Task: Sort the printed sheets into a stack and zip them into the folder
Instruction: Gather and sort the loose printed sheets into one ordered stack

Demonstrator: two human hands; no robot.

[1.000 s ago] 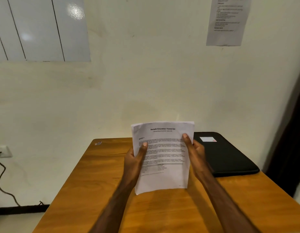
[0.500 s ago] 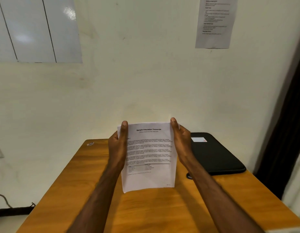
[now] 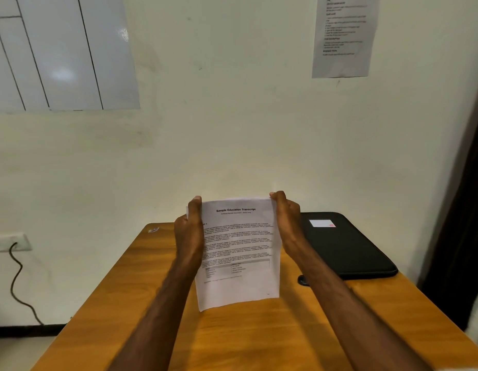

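Observation:
A stack of white printed sheets [image 3: 239,253], headed "Sample Education Transcript", stands upright with its lower edge on the wooden table [image 3: 259,338]. My left hand [image 3: 188,232] grips the stack's left edge near the top, thumb in front. Along the right edge my right hand [image 3: 286,220] grips it the same way, fingers behind the paper. The black zip folder [image 3: 345,247] lies flat and closed at the table's back right, with a white label on its cover. Its zip pull [image 3: 303,280] sticks out at the near left corner.
The table stands against a pale wall. A small scrap [image 3: 153,230] lies at the table's back left corner. On the wall are a whiteboard [image 3: 58,52] and a taped printed notice [image 3: 343,36]. A socket with a dark cable [image 3: 15,279] is low on the left. A dark curtain [image 3: 463,210] hangs on the right.
Both hands slid up from the middle of the stack's sides to its top corners. The stack straightened upright on the table.

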